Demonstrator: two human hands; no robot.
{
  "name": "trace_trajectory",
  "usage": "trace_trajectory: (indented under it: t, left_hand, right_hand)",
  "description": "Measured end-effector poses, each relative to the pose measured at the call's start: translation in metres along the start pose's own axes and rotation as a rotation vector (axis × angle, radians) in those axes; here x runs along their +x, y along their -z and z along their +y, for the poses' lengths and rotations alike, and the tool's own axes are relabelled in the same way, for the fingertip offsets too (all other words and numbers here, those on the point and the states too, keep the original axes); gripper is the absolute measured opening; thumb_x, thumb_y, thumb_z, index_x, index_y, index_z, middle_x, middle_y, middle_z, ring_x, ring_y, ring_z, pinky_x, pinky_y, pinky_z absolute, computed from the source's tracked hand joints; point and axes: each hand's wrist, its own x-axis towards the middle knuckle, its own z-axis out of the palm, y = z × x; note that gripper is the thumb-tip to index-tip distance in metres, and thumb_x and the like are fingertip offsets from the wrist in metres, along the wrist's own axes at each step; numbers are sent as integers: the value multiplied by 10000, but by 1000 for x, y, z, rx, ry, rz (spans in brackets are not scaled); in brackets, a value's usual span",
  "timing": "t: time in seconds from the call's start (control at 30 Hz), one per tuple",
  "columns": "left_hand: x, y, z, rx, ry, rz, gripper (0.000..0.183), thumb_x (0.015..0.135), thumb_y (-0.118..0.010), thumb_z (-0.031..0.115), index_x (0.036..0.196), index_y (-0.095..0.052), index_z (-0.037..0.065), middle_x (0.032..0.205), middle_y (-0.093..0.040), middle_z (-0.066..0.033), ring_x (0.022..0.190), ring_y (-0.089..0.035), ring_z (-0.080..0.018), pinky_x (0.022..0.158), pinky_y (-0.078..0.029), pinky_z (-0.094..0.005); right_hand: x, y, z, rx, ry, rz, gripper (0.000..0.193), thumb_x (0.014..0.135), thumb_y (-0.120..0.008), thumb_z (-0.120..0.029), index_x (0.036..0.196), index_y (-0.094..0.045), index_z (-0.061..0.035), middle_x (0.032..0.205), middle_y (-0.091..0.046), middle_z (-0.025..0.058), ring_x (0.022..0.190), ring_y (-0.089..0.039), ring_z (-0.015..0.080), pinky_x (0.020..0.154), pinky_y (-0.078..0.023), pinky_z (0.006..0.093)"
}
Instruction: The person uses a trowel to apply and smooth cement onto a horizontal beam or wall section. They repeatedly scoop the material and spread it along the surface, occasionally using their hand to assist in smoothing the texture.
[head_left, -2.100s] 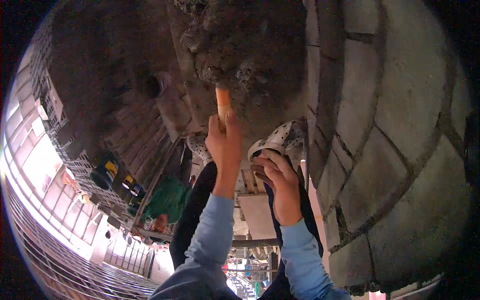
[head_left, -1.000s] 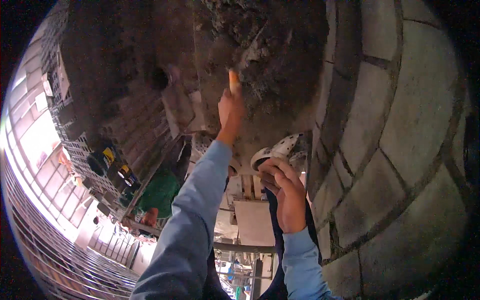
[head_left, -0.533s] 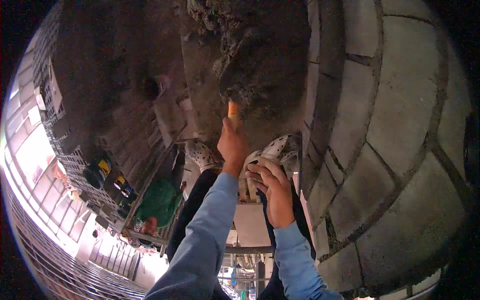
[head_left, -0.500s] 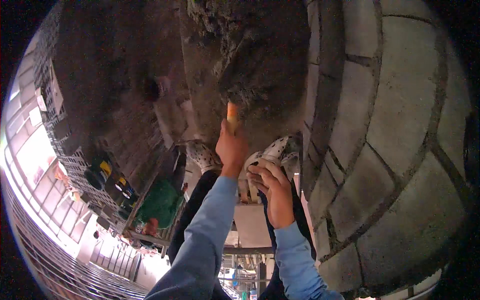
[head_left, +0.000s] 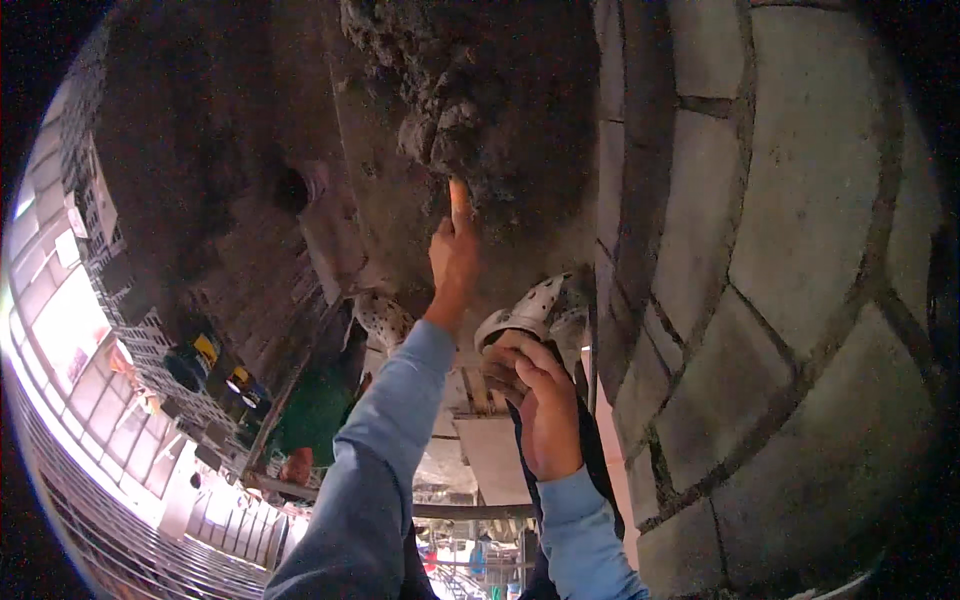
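My left hand is closed around the orange handle of a tool. The tool's far end meets a heap of wet grey mortar on the ground, and its head cannot be made out there. Close to my body, my right hand hangs with loosely bent fingers, smeared with grey, and nothing shows in it. Beyond it is one of my white shoes with dark spots; the other shoe is left of my left wrist.
A wall of large grey blocks with dark joints runs along the right. To the left are a green container and stacked bricks. A wire mesh and bright windows lie at the lower left.
My left hand has moved slightly farther out with the tool, whose end now meets the mortar heap. The right hand's fingers have curled more. The view has shifted a little.
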Motion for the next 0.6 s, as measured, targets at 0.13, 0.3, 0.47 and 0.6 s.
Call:
trace_trajectory:
  t: [0.13, 0.3, 0.47, 0.6]
  left_hand:
    - [0, 2, -26, -31, -35, 10, 604, 1007, -484, 592, 955, -636, 10, 742, -604, -80, 622, -550, -199, 576, -441, -398]
    - [10, 21, -45, -75, -39, -5, 605, 1005, -482, 596, 908, -613, 13, 736, -604, -84, 619, -559, -205, 580, -448, -409]
    - [-28, 37, -34, 45, -59, -36, 594, 1008, -479, 582, 901, -602, 11, 762, -630, -125, 635, -601, -253, 599, -461, -430]
    - [-17, 59, -71, 168, -82, 7, 610, 1016, -449, 583, 924, -610, 2, 791, -665, -170, 673, -645, -335, 635, -475, -467]
  right_hand:
    - [0, -5, 6, 52, -12, 25, 505, 945, -595, -298, 1344, -542, 6, 1230, -657, 152, 1132, -637, 255, 1005, -468, 388]
    - [-8, -19, -3, 89, 12, -6, 555, 926, -616, -340, 1352, -539, 7, 1217, -664, 148, 1119, -651, 272, 1014, -468, 409]
    - [-8, -2, 19, 90, 90, 27, 538, 935, -601, -342, 1359, -544, -15, 1224, -666, 129, 1128, -646, 270, 1025, -467, 426]
    - [-12, -6, 29, 122, 98, 52, 479, 952, -577, -315, 1344, -559, -40, 1213, -669, 112, 1135, -641, 263, 1031, -463, 430]
